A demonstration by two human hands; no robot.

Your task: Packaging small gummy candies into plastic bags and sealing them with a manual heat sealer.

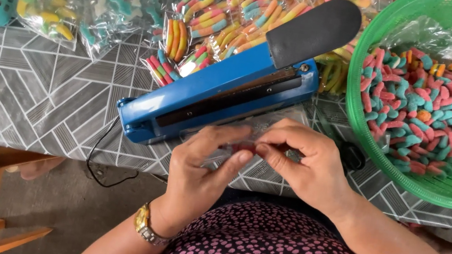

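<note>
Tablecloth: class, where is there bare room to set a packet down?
Bare tablecloth lies left of the blue sealer, below the candy packets. It is crowded behind the sealer and around the green basket.

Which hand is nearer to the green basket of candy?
The right hand. It is just left of the green basket, close to its rim. The left hand is further left, below the blue sealer.
</note>
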